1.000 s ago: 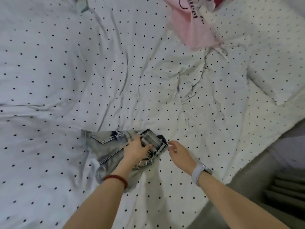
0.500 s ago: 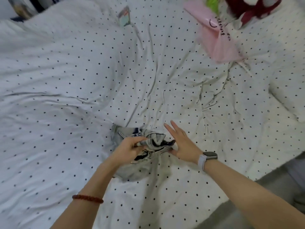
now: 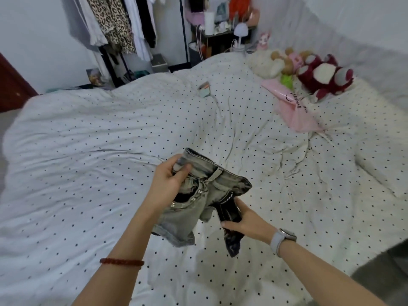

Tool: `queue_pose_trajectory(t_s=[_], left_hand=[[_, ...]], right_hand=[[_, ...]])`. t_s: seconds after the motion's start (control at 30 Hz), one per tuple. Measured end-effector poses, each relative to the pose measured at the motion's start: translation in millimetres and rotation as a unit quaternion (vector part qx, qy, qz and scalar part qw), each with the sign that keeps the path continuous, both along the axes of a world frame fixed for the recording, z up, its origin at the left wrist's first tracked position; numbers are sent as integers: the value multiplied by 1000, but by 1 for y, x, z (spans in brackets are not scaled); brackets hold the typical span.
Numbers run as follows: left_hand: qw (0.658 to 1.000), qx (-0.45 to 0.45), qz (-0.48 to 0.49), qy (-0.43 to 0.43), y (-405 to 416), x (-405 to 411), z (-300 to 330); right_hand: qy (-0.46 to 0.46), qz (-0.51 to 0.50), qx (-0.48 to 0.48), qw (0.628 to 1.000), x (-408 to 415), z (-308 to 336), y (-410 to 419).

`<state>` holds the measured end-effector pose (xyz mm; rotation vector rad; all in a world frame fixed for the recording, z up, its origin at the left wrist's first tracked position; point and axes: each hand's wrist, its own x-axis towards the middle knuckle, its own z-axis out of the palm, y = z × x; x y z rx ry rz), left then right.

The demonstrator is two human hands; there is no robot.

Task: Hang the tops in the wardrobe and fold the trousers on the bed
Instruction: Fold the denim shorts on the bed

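**A:** ok so where are the shorts (image 3: 205,191) right now?

**B:** up in the air above the bed (image 3: 88,151), both hands on them. The left hand (image 3: 169,181) grips the waistband end, thumb curled over the denim. The right hand (image 3: 247,221) holds the darker part that hangs lower, fingers wrapped around it.

**A:** folded?

**B:** nah, bunched up, one pale leg dangling between the arms.

**A:** anything else around?

**B:** a pink bag (image 3: 293,109) and plush toys (image 3: 320,74) far right on the bed, a small box (image 3: 204,89) near the middle, and clothes on a rack (image 3: 123,23) behind the bed.
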<state>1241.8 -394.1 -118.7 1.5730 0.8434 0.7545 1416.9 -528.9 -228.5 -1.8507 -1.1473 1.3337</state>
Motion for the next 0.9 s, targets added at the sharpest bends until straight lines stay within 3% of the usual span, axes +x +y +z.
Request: queue_pose_trajectory(t_s=[0.23,0.4,0.47,0.5,0.6,0.67,0.7,0.8,0.9], left_hand=[[997,-61,42,-31,-13,-23,10],[987,-126,78,-56,-12,-40,13],[986,-134,81,-53,-13,-46,13],[985,-140,82,-52,-14,-48,14],[984,-147,93,-48,-13,-55,16],[981,-155,107,-48,-11,-61,16],[980,-158,114,-49,-9,-66,17],[971,-190,137,-45,-4,-80,17],[954,-247,167,-12,3,-100,13]], right_hand=[[-40,41,-45,997,-41,-30,-18],[-57,99,22,993,-42,-43,-15],[-13,75,-12,997,-38,-41,-9],[55,36,-42,997,-38,-38,-6],[281,-143,-71,946,-44,-37,8],[315,-226,-57,920,-46,-32,17],[284,-225,-55,930,-46,-28,21],[79,-150,-10,985,-35,-8,28],[-84,-96,69,989,-13,19,35]])
